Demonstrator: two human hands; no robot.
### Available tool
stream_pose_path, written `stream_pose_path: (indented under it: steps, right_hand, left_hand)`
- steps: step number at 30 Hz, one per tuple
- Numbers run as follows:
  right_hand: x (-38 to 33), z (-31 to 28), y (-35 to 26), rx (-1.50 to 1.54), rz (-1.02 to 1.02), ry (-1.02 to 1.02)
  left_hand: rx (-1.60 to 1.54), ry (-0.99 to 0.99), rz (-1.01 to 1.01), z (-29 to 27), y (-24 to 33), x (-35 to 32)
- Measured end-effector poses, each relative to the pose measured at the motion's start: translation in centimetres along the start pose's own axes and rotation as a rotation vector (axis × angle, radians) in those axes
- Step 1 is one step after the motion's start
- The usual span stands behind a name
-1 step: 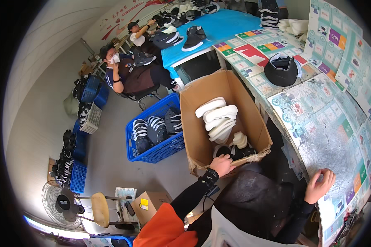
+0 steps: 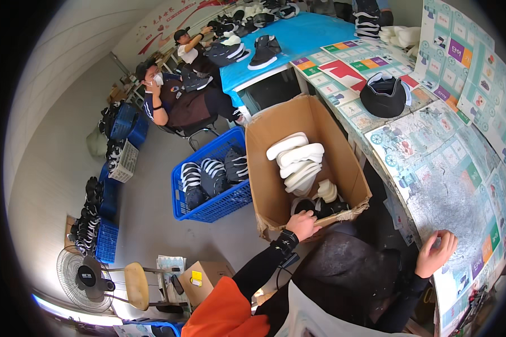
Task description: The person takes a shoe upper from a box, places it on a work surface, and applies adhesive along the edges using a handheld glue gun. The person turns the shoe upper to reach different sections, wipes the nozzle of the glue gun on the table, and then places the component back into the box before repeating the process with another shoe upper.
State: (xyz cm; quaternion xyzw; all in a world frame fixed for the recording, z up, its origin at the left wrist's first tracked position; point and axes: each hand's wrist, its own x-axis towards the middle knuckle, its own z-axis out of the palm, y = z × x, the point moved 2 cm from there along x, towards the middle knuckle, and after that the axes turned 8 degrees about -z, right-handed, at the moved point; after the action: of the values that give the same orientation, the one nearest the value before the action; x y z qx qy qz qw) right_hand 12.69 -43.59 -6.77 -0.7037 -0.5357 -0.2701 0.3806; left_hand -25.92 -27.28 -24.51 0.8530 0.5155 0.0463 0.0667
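Your left hand (image 2: 302,223) grips the near rim of the cardboard box (image 2: 275,185) at centre frame. Your right hand (image 2: 434,255), lower right, rests half-open on the table (image 2: 450,185), holding nothing.

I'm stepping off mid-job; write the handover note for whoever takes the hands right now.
Left hand: reaching into the near corner of the open brown cardboard box, on or at the dark shoes at its bottom; grip not clear.
Right hand: resting on the edge of the printed-mat table, holding nothing visible.
In the box: a stack of white foam insoles above the dark shoes.
Blue plastic crate beside the box holds striped dark shoes.
A black shoe upper sits on the table.
Done: nothing lifted out yet.
Left: whatever remains in the box.
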Motion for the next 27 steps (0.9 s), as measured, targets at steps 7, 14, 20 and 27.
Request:
stream_pose_path:
  steps: [7,14,20,27]
  right_hand:
    - [0.02,-0.16,0.29,-0.001,0.008,-0.009]
    - [-0.11,-0.2,0.12,-0.034,-0.009,-0.019]
    - [-0.08,-0.07,-0.18,-0.034,0.002,-0.01]
    - [-0.04,-0.26,0.02,-0.035,0.002,-0.009]
  left_hand:
    - [-0.027,0.057,0.035,0.19,0.06,0.43]
    - [-0.032,0.084,0.03,0.0,0.23,0.32]
    - [-0.017,0.056,0.01,-0.12,0.24,0.38]
    - [-0.052,0.011,-0.007,-0.45,0.61,0.29]
